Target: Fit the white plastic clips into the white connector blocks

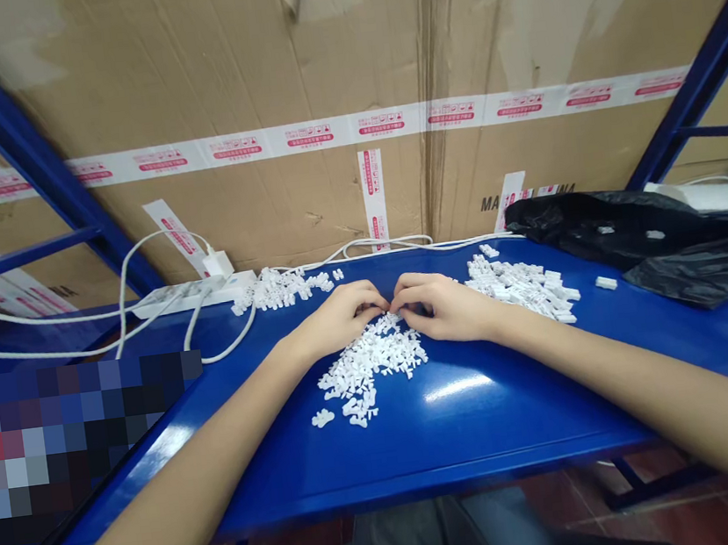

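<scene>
My left hand [351,314] and my right hand [438,306] meet fingertip to fingertip over the far end of a pile of small white plastic pieces [374,355]. Both hands are closed in a pinch. Whatever lies between the fingertips is hidden or too small to name. Past my left hand, a second heap of white pieces [279,288] sits by the back edge. Beside my right forearm lies a heap of white block-like pieces [525,284]. One white piece [322,418] rests apart, near the front of the middle pile.
A white power strip [198,295] with a plugged-in charger [218,263] and looping cables stands at the back left of the blue table [489,425]. A black plastic bag [688,268] lies at the right. Cardboard [247,75] walls off the back, between blue metal posts [692,82].
</scene>
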The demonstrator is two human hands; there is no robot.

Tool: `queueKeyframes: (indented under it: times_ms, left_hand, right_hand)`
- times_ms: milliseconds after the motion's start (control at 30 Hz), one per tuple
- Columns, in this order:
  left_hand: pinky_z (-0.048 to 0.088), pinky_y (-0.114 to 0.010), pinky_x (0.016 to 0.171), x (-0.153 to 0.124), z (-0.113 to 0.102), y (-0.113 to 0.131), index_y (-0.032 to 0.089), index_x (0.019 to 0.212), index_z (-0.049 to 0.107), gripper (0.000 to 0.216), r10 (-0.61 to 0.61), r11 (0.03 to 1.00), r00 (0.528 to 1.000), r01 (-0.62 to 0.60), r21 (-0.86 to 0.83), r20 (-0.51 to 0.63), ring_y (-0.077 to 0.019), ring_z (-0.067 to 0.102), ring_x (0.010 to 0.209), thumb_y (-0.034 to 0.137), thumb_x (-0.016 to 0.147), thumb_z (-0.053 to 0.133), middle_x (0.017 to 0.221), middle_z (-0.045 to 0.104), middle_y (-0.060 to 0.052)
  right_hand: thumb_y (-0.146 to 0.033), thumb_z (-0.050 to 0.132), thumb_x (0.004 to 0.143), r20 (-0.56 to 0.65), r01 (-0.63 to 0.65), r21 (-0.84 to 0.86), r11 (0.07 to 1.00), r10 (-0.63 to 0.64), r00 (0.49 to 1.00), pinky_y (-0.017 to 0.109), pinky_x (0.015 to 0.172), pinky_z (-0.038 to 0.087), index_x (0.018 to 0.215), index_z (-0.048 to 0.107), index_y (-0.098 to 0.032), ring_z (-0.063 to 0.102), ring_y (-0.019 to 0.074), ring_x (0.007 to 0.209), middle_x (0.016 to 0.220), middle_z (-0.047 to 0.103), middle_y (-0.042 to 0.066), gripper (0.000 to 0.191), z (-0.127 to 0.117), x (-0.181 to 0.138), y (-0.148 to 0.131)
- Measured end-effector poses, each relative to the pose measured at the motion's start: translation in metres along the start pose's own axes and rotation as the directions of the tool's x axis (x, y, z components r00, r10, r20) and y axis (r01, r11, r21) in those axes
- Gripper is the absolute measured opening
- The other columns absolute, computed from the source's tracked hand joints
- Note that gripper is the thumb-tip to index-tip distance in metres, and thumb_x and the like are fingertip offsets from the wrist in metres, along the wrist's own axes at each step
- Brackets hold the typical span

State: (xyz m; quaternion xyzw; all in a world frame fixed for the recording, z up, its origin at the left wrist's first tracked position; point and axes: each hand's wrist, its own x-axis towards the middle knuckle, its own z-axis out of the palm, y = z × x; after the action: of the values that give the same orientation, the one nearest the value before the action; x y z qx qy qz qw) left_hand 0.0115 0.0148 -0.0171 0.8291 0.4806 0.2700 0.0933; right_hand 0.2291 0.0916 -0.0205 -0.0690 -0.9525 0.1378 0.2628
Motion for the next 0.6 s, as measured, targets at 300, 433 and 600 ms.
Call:
queueKeyframes:
  times_ms: [300, 433, 600]
  left_hand:
    - [0.054, -0.03, 0.075, -0.0015, 0.0033, 0.0008, 0.016, 0.096, 0.075, 0.015, -0.205, 0.969, 0.973, 0.185, -0.165, -0.108, -0.0161, 0.069, 0.08, 0.013, 0.089, 0.062, 0.094, 0.074, -0.006]
    - [0.057, -0.033, 0.078, -0.0012, 0.0054, 0.0002, 0.015, 0.099, 0.074, 0.014, -0.311, 0.917, 0.942, 0.262, -0.3, -0.129, -0.0188, 0.072, 0.083, 0.015, 0.087, 0.066, 0.092, 0.077, -0.008]
    - [0.059, -0.034, 0.08, 0.0002, 0.0077, 0.0014, 0.015, 0.097, 0.075, 0.014, -0.349, 0.875, 0.929, 0.275, -0.398, -0.126, -0.0195, 0.074, 0.082, 0.016, 0.084, 0.071, 0.089, 0.078, -0.007]
  right_hand:
    - [-0.019, 0.068, 0.092, -0.01, -0.016, 0.072, 0.997, 0.017, 1.0, 0.028, 0.07, 0.049, 0.099, 0.074, -0.017, 0.061, 0.0142, 0.074, 0.094, 0.072, 0.006, 0.009, 0.0042, 0.0022, 0.0077]
    - [-0.018, 0.069, 0.091, -0.039, 0.01, 0.073, 0.997, -0.007, 0.999, 0.027, 0.068, 0.048, 0.097, 0.075, -0.017, 0.061, 0.0149, 0.076, 0.09, 0.071, 0.005, 0.008, 0.0052, 0.0024, 0.0077]
    - [-0.019, 0.071, 0.089, -0.074, -0.052, 0.061, 0.997, 0.057, 0.996, 0.027, 0.064, 0.048, 0.113, 0.075, -0.014, 0.057, 0.0129, 0.066, 0.083, 0.066, 0.004, 0.024, 0.008, 0.002, 0.0069]
